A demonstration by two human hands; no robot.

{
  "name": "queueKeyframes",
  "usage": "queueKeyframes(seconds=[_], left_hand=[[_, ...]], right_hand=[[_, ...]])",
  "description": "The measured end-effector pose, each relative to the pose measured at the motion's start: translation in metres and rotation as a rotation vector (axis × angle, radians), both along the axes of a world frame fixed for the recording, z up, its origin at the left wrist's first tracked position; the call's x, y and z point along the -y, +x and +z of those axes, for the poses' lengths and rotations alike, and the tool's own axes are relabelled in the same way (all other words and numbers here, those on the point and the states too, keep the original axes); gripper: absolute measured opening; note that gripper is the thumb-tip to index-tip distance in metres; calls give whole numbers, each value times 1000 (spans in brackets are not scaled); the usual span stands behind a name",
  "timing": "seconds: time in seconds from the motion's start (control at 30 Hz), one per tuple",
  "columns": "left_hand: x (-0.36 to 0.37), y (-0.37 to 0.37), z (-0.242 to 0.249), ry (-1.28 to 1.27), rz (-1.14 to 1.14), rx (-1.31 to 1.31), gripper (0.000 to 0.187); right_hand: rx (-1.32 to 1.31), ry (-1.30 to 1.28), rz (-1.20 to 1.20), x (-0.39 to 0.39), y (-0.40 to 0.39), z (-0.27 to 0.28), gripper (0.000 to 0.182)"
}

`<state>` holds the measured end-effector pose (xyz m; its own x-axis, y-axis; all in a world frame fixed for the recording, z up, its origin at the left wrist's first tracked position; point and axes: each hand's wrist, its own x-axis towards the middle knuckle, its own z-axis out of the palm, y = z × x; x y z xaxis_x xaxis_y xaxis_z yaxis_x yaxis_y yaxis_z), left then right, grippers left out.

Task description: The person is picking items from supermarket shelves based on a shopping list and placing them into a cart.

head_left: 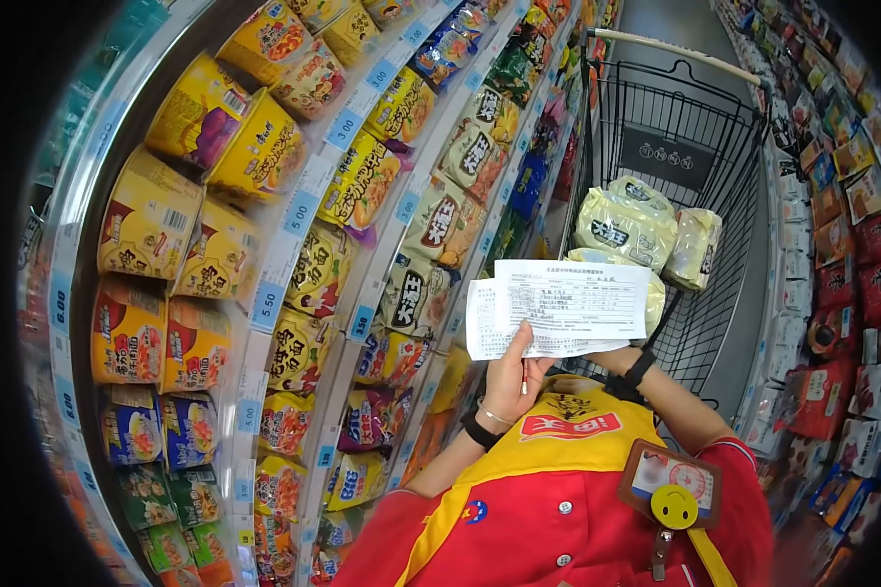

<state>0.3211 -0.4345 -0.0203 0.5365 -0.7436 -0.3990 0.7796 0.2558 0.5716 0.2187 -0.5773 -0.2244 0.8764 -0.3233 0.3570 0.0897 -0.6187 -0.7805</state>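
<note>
Two paper sheets [558, 303], three pale noodle packs [625, 227], one shopping cart [690, 117], one smiley badge [674, 506]

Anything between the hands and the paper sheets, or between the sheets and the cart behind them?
Nothing visible. The left hand grips the paper sheets directly at their lower edge, along with a thin pen-like stick. The right hand is hidden behind the sheets; only its wrist shows. Beyond them the cart stands open-topped, with pale noodle packs inside.

White printed paper sheets [558, 305] with black text. A black wire shopping cart [695, 147] holds pale yellow-green noodle packs [625, 227]. Shelves [294, 225] carry yellow and orange noodle bowls [206, 117], with blue price tags [266, 305]. Red-and-yellow uniform [568, 499] with a yellow smiley badge [674, 507].
</note>
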Motion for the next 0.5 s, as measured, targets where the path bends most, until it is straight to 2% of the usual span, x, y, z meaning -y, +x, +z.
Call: queueKeyframes(seconds=[0.2,0.5], left_hand=[[6,-2,-6,13,-95,-68,30],[10,-3,-11,-22,-275,-100,36]], right_hand=[[-43,168,-62,-17,7,13,26],[-73,402,-246,6,4,35,28]])
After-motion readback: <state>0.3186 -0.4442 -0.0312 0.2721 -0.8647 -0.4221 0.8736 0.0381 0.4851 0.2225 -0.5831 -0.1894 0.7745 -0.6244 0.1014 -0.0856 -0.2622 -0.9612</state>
